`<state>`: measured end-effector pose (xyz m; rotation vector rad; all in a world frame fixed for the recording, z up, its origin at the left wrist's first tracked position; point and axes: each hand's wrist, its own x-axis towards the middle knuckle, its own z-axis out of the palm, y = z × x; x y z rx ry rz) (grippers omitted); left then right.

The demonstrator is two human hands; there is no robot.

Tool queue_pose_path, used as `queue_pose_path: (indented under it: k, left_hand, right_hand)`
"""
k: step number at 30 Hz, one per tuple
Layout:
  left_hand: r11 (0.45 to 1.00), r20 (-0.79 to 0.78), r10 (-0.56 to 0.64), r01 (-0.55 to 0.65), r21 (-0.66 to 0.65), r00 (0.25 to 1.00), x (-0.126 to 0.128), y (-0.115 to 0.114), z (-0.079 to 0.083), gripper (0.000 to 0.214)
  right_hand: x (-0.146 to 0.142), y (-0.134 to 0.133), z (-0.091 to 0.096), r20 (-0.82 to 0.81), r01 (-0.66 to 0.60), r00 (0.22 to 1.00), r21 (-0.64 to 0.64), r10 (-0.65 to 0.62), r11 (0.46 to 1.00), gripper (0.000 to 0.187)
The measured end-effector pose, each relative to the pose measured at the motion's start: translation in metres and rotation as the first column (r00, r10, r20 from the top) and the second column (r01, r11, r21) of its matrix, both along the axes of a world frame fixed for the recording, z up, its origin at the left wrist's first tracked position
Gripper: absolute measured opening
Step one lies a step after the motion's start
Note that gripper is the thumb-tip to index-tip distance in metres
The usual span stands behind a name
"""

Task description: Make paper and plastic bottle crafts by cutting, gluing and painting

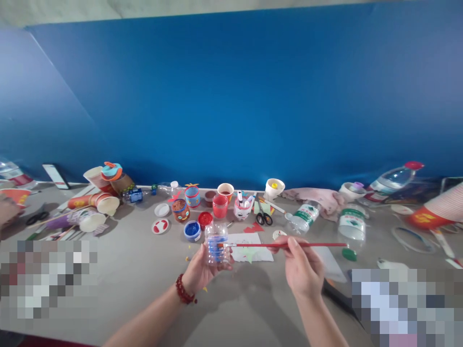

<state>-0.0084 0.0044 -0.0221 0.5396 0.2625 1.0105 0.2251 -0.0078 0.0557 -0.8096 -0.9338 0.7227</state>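
My left hand, with a beaded bracelet at the wrist, is closed around a clear plastic bottle piece that carries blue paint strokes. Between the fingers of my right hand is a long red paintbrush, held level and pointing left. Its bristles meet the painted side of the bottle piece. Just behind are a tub of blue paint and a tub of red paint. Under the brush lies a white paper sheet with green marks.
Scissors, a red cup and a cup of markers stand behind my hands. Cut green-labelled bottles lie to the right. Paper cups are piled left. A co-worker's hand shows at the left edge; a blue panel rises behind.
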Motion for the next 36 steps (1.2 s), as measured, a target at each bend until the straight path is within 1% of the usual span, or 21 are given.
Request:
queue_pose_path:
  k: [2,6,9,13,16,18,21,23,25,28,31,34,36]
  left_hand:
    - [1.0,0.014,0.001,-0.001,0.004,1.0,0.0,0.0,0.0,0.048]
    - [1.0,0.03,-0.022,0.022,0.007,0.999,-0.002,0.002,-0.002,0.057]
    - [0.999,0.025,-0.035,0.035,-0.002,0.999,-0.002,0.003,-0.002,0.059]
    - [0.999,0.016,-0.029,0.029,-0.02,0.999,0.0,0.001,0.002,0.052]
    - [1.0,0.034,0.0,0.0,-0.022,0.999,-0.001,0.0,0.003,0.046]
    - [0.999,0.031,0.02,-0.019,-0.029,0.999,-0.002,0.001,0.004,0.046]
    - [0.999,0.021,0.035,-0.034,-0.038,0.999,-0.003,0.003,0.001,0.047]
    - [0.998,0.02,0.038,-0.037,-0.043,0.999,-0.002,0.004,-0.003,0.048]
    - [0.997,0.018,0.049,-0.048,-0.054,0.999,-0.001,0.004,-0.007,0.047]
    - [0.994,0.015,0.087,-0.086,-0.065,0.996,0.002,0.003,-0.008,0.041]
    - [0.992,-0.006,0.113,-0.113,-0.062,0.994,0.003,0.002,-0.003,0.039]
    - [0.991,-0.013,0.125,-0.126,-0.049,0.992,0.003,0.002,0.002,0.041]
    - [0.99,-0.007,0.134,-0.135,-0.05,0.991,0.003,0.002,0.003,0.041]
  right_hand:
    - [0.0,0.003,-0.003,-0.005,-0.007,1.0,-0.011,0.007,1.0,0.019]
    - [0.014,0.007,-0.011,-0.034,0.05,0.998,-0.05,-0.052,0.997,0.019]
    - [0.019,0.006,-0.009,-0.074,0.072,0.994,-0.05,-0.076,0.996,0.018]
    - [0.007,0.003,-0.003,-0.092,0.028,0.995,-0.038,-0.032,0.999,0.018]
    - [-0.001,0.005,-0.005,-0.079,-0.002,0.997,-0.049,-0.002,0.999,0.019]
    - [0.001,0.009,-0.008,-0.087,-0.001,0.996,-0.065,-0.005,0.998,0.019]
    - [0.009,0.012,-0.012,-0.119,0.041,0.992,-0.086,-0.051,0.995,0.021]
    - [0.013,0.011,-0.011,-0.135,0.064,0.988,-0.092,-0.077,0.994,0.021]
    - [0.012,0.008,-0.008,-0.135,0.056,0.989,-0.082,-0.067,0.995,0.019]
    - [0.001,0.001,-0.004,-0.084,-0.018,0.996,-0.035,0.015,0.999,0.017]
    - [-0.009,-0.003,-0.006,0.013,-0.077,0.997,-0.008,0.077,0.997,0.017]
    - [-0.007,-0.004,-0.011,0.1,-0.079,0.992,-0.01,0.079,0.997,0.016]
    - [0.002,-0.003,-0.013,0.112,-0.056,0.992,-0.007,0.057,0.998,0.016]
